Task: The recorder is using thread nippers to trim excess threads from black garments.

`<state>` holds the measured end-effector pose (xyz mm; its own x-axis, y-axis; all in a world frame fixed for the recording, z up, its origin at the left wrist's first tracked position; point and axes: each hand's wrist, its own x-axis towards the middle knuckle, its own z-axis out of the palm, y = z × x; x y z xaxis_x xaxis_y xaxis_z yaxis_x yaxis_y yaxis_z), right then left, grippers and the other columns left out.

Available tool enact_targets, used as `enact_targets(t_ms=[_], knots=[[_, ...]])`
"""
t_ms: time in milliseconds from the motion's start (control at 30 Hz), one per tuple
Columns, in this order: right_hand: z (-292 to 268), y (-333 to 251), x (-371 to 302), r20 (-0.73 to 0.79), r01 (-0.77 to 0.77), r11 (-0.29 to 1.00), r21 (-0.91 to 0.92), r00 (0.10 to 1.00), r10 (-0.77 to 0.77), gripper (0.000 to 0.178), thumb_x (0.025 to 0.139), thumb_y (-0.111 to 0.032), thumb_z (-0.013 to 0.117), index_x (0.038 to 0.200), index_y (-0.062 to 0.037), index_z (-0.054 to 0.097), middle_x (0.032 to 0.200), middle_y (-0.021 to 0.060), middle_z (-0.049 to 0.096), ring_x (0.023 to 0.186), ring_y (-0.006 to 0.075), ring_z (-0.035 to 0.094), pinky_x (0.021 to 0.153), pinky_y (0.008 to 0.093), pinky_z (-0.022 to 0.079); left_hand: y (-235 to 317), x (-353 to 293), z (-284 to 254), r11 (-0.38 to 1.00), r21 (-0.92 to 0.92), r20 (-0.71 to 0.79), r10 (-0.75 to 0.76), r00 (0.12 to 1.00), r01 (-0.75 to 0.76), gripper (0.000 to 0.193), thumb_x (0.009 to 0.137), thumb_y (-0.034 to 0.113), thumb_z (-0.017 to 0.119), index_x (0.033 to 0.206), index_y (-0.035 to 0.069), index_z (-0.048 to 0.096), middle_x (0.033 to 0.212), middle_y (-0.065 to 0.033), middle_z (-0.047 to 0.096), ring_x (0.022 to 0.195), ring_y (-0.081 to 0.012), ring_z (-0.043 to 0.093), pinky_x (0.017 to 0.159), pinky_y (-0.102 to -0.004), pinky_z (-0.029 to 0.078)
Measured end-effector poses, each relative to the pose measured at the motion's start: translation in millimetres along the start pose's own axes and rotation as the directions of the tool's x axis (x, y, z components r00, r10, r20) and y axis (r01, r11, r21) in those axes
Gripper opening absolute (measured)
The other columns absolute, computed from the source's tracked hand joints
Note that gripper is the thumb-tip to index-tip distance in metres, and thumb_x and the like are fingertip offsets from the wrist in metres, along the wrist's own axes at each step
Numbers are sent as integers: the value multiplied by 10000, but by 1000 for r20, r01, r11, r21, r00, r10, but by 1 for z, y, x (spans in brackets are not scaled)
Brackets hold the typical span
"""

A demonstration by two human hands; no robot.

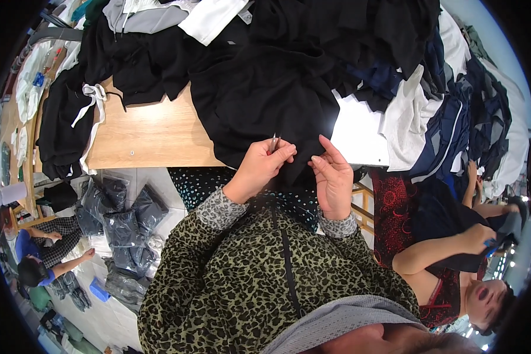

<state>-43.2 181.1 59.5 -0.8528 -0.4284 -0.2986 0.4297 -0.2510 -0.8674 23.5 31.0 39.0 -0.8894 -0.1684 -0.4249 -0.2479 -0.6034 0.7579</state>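
My left hand [260, 164] is closed around a small pair of thread snips [272, 143], whose pointed metal tips stick up above the fingers. Its thumb and forefinger meet at the front of the black garment [265, 97]. That garment lies bunched on the table, and its lower part hangs over the near edge between my hands. To the right, my right hand [334, 180] is palm-up beside the cloth with the forefinger stretched out and the thumb apart from it. Whether its fingertips touch the cloth or a thread, I cannot make out.
The wooden table [153, 135] carries heaps of black clothes, a grey hooded garment [144, 16] and a white cloth [412, 112]. Bagged dark garments [124, 221] lie on the floor at left. Another person [454, 265] handles dark cloth close on the right; one more sits far left.
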Motion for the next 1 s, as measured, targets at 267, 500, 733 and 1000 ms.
enact_targets(t_ms=[267,500,733,1000], knots=[[2,3,-1,1,-41,999,3,999,41,433,812,76,585,1237,50,506,829,5,553,778,75,531,794,223,467,-16,-2,1,858,378,-77,404,912,-348,163,829,126,674,920,12,601,753,25,548,568,-39,414,511,-173,371],[2,-1,-1,33,-67,995,-79,997,70,348,820,40,596,1166,10,585,830,4,538,763,83,519,764,204,441,-15,-7,-4,598,635,135,538,832,-489,233,814,18,624,1043,-16,597,784,-19,564,632,-76,505,559,-208,420],[-10,-12,16,302,275,780,-562,946,-116,111,864,-110,598,833,-4,616,873,16,563,797,108,481,754,216,379,15,-7,-16,962,65,121,-273,954,267,87,844,166,649,843,90,605,629,87,465,488,-3,367,418,-153,261],[-14,-10,18,208,-184,963,-197,952,225,129,910,-114,565,885,-1,623,815,-55,585,760,8,483,717,155,378,24,1,-32,954,224,259,-255,931,199,94,849,157,656,884,81,614,689,98,497,537,14,386,473,-142,304]])
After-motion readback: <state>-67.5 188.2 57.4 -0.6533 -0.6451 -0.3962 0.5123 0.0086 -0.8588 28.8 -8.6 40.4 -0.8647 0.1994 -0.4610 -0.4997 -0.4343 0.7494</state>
